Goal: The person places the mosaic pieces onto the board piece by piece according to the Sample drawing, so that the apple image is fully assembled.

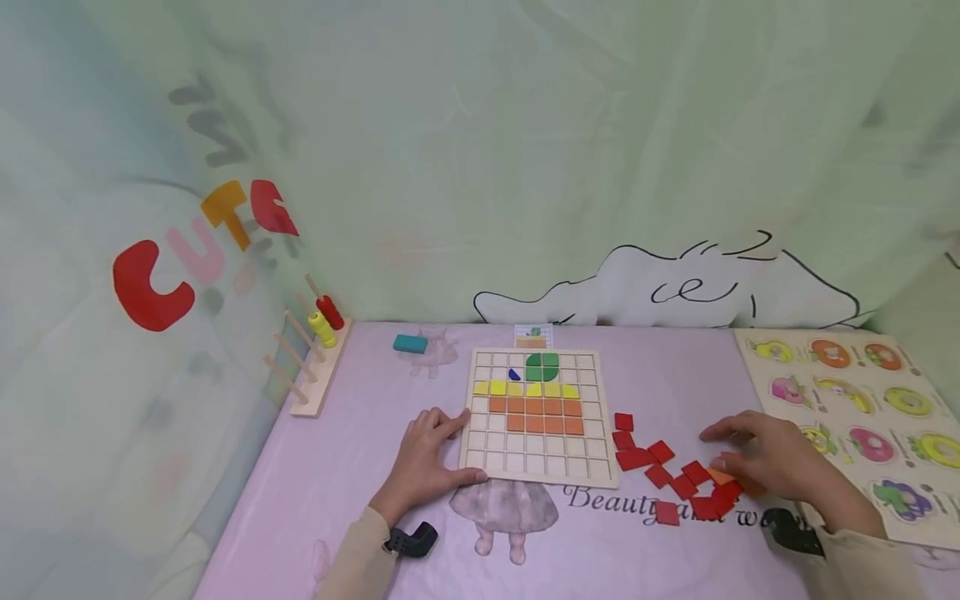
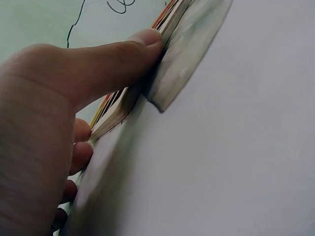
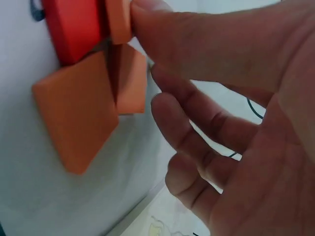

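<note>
A wooden grid board lies flat on the table, with green, yellow, orange and blue pieces set in its squares. My left hand holds its near left corner, thumb on the near edge and fingers along the left side; the left wrist view shows the thumb against the board's edge. Right of the board, my right hand hovers low over loose tiles, its thumb touching an orange tile. The index finger stretches out apart from the thumb, and the other fingers are loosely bent. Several red tiles are scattered beside it.
A small picture card lies behind the board, a teal block to its left. Farther left stands a peg rack with red and yellow beads. A fruit puzzle board lies at the right. Curtains hang behind.
</note>
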`<state>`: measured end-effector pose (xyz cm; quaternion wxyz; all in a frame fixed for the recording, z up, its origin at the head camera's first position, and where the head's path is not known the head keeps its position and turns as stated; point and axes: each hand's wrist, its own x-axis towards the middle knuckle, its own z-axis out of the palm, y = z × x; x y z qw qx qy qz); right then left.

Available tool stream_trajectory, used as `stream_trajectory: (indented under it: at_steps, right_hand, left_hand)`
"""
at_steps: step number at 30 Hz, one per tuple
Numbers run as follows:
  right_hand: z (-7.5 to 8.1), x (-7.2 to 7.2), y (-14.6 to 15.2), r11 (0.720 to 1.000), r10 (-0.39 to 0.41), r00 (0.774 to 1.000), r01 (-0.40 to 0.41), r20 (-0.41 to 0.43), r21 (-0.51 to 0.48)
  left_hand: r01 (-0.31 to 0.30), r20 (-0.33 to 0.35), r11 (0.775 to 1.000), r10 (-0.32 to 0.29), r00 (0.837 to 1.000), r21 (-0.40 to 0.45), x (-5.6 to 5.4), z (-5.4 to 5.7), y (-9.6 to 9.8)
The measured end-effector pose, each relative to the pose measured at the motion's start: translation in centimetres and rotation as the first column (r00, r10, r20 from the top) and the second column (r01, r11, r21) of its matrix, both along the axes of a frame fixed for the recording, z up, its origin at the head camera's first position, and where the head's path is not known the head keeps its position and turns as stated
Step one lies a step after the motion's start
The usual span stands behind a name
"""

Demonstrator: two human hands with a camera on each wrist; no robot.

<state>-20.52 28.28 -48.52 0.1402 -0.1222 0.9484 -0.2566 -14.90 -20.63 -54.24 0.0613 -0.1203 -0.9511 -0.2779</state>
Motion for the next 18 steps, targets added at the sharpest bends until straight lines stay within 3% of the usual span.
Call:
stream_trajectory:
  at_steps: [3, 10, 18]
  right_hand:
    - [0.0, 0.1, 0.0, 1.000, 0.001, 1.000, -0.001, 0.010, 0.007]
    - [-0.1, 0.4, 0.5, 1.000, -0.019, 0.993, 0.018, 0.119, 0.010]
    - [-1.0, 0.0, 0.5, 1.000, 0.002, 0.998, -0.002, 0.066, 0.004]
  left_hand:
    - [0.004, -0.004, 1.000, -0.004, 1.000, 0.001, -0.1, 0.0, 0.0]
    - [0.012, -0.034, 1.000, -0.012, 0.999, -0.002, -0.2, -0.3, 0.1]
    - [0.003, -0.022, 1.000, -0.003, 1.000, -0.008, -0.1, -0.3, -0.1]
